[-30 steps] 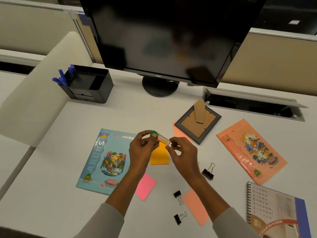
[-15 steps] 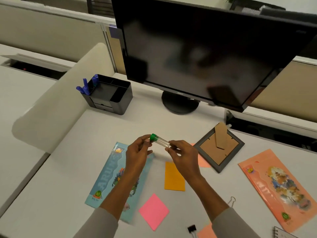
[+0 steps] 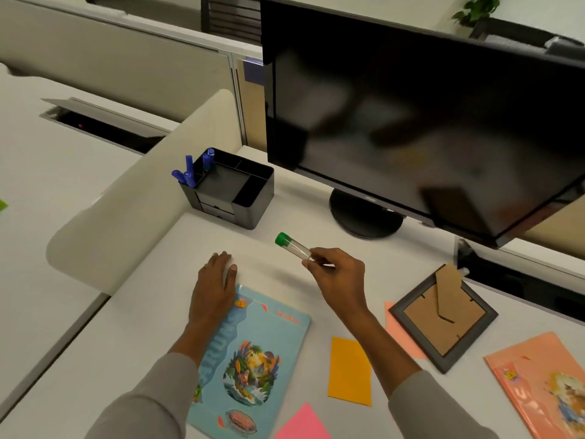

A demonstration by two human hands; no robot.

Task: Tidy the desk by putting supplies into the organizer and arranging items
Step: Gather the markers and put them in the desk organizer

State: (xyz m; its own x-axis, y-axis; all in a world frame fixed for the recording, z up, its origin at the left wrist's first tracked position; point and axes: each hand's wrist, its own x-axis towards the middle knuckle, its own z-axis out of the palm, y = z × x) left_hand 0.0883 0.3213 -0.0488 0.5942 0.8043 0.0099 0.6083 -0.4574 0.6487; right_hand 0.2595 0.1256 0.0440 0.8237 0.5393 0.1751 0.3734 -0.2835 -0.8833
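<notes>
Right hand [image 3: 335, 277] pinching a green-capped tube [image 3: 292, 247] above the worktop [image 3: 142, 327]
The tube is tilting, cap toward the black organizer [image 3: 253, 198] (blue pens [image 3: 189, 172] standing in it), near but not touching it; the left hand [image 3: 215, 280] is lying flat, fingers straight.
</notes>
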